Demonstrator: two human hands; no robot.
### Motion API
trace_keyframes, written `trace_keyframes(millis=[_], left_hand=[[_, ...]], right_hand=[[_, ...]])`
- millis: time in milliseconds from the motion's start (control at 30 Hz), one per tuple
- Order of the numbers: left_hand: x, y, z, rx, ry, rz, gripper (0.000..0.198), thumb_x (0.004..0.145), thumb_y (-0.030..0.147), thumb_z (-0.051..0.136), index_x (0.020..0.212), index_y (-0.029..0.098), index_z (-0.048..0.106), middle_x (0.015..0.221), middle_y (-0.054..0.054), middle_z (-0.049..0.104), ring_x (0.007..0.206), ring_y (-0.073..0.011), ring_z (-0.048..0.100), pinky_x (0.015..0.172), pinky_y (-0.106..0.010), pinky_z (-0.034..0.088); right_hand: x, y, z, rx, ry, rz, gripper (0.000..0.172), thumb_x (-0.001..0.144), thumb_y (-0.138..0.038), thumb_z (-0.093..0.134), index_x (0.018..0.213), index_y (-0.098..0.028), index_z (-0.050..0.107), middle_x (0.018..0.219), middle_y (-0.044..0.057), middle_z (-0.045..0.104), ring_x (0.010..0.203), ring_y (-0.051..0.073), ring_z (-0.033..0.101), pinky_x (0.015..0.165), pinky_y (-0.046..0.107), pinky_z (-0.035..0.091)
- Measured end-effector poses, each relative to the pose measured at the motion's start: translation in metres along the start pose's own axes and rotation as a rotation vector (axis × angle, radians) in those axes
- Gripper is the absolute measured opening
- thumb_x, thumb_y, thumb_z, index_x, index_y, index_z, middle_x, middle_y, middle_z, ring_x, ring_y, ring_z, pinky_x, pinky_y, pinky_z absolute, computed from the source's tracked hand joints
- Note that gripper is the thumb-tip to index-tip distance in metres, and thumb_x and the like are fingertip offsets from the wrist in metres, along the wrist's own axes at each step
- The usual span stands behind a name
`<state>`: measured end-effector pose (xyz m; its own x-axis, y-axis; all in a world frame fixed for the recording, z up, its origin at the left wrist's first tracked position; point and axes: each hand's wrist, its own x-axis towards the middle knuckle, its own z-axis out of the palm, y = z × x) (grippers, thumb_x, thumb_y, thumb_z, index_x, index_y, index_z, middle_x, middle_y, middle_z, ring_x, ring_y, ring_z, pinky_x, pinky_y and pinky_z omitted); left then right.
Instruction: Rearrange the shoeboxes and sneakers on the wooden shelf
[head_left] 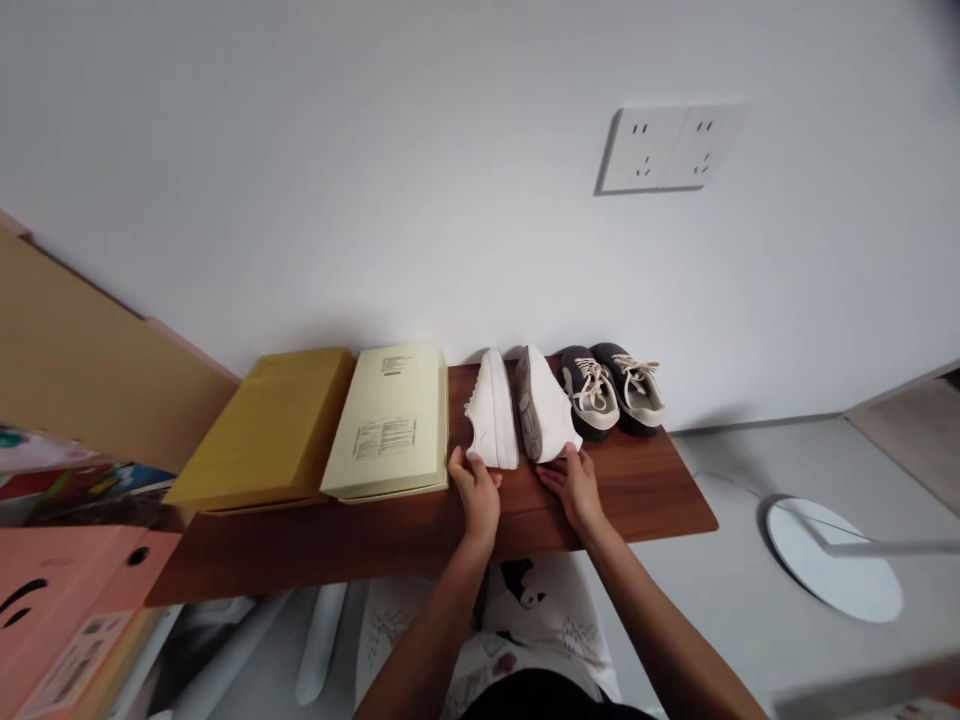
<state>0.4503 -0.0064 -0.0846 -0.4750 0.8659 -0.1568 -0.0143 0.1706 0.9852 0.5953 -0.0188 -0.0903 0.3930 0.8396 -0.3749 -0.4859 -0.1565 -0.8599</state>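
Two white sneakers stand tipped on their sides on the dark wooden shelf (630,500), soles facing each other, toes toward the wall. My left hand (478,495) grips the heel of the left white sneaker (490,415), thumb and fingers closed about it. At the heel of the right white sneaker (547,405), my right hand (576,487) has its thumb on the outer side and its fingers beneath. Just right of that shoe sits a pair of dark sneakers, the nearer one (592,390) and the farther one (634,385), with cream laces.
A pale yellow box (390,420) and a mustard box (262,430) lie on the shelf's left part. Pink box files (67,610) crowd the lower left. Behind the shelf rises a white wall with sockets (675,148). A round white base (834,560) rests on the floor at right.
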Motion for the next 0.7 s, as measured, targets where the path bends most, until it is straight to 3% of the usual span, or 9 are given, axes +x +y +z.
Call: trace_keyframes(millis=[67,167,233,333,400,500,600,700], left_hand=[[-0.022,-0.006,-0.013,0.101,-0.034,0.121,0.052,0.095,0.045,0.045,0.139,0.021,0.034,0.133,-0.018,0.048,0.074,-0.0118,0.064,0.062,-0.027,0.055],[-0.056,-0.007,-0.013,0.207,-0.16,0.319,0.049,0.095,0.032,0.047,0.141,0.023,0.035,0.137,-0.019,0.045,0.086,-0.0156,0.064,0.075,-0.032,0.057],[-0.072,0.004,0.008,0.245,-0.346,0.449,0.047,0.094,0.025,0.046,0.14,0.024,0.039,0.138,-0.019,0.045,0.091,-0.0175,0.064,0.081,-0.035,0.057],[-0.078,0.032,0.069,0.299,-0.675,0.639,0.049,0.091,0.018,0.048,0.139,0.024,0.043,0.145,-0.018,0.04,0.118,-0.0246,0.057,0.094,-0.041,0.053],[-0.073,0.052,0.117,0.385,-0.745,0.66,0.056,0.087,0.015,0.054,0.142,0.02,0.042,0.149,-0.019,0.037,0.134,-0.0301,0.047,0.105,-0.045,0.046],[-0.058,0.077,0.172,0.576,-0.722,0.443,0.041,0.086,0.013,0.058,0.127,0.012,0.055,0.131,-0.027,0.053,0.126,-0.0374,0.053,0.101,-0.05,0.045],[-0.043,0.089,0.192,0.666,-0.696,0.349,0.018,0.087,0.015,0.06,0.104,0.011,0.065,0.113,-0.026,0.063,0.115,-0.0377,0.061,0.097,-0.05,0.046],[-0.034,0.089,0.188,0.521,-0.692,0.349,0.014,0.09,0.025,0.06,0.099,0.014,0.063,0.111,-0.021,0.064,0.104,-0.0299,0.067,0.09,-0.04,0.051]], right_hand=[[-0.009,-0.001,-0.029,-0.138,-0.01,-0.021,0.065,0.079,-0.062,0.064,0.126,-0.022,0.044,0.091,0.006,0.069,0.065,0.019,0.067,0.059,0.035,0.056],[-0.01,-0.019,-0.071,-0.381,0.106,-0.302,0.061,0.079,-0.06,0.065,0.123,-0.021,0.051,0.1,0.008,0.067,0.073,0.02,0.066,0.068,0.038,0.055],[0.004,-0.044,-0.089,-0.571,0.26,-0.577,0.054,0.081,-0.057,0.062,0.12,-0.02,0.056,0.111,0.012,0.064,0.095,0.025,0.064,0.084,0.044,0.053],[0.04,-0.082,-0.095,-0.921,0.391,-0.84,0.051,0.083,-0.052,0.059,0.12,-0.018,0.058,0.129,0.019,0.054,0.125,0.035,0.047,0.104,0.057,0.037],[0.066,-0.1,-0.091,-1.038,0.407,-0.855,0.058,0.079,-0.051,0.063,0.123,-0.015,0.055,0.138,0.022,0.045,0.133,0.038,0.039,0.105,0.059,0.034],[0.092,-0.111,-0.086,-1.029,0.33,-0.767,0.053,0.077,-0.049,0.063,0.118,-0.015,0.058,0.13,0.02,0.05,0.123,0.033,0.047,0.101,0.051,0.04],[0.101,-0.112,-0.09,-0.832,0.397,-0.708,0.049,0.078,-0.052,0.059,0.111,-0.016,0.058,0.11,0.013,0.058,0.103,0.027,0.054,0.095,0.045,0.043],[0.104,-0.111,-0.097,-0.484,0.447,-0.627,0.053,0.081,-0.056,0.054,0.116,-0.017,0.052,0.096,0.006,0.058,0.089,0.02,0.054,0.086,0.039,0.048]])
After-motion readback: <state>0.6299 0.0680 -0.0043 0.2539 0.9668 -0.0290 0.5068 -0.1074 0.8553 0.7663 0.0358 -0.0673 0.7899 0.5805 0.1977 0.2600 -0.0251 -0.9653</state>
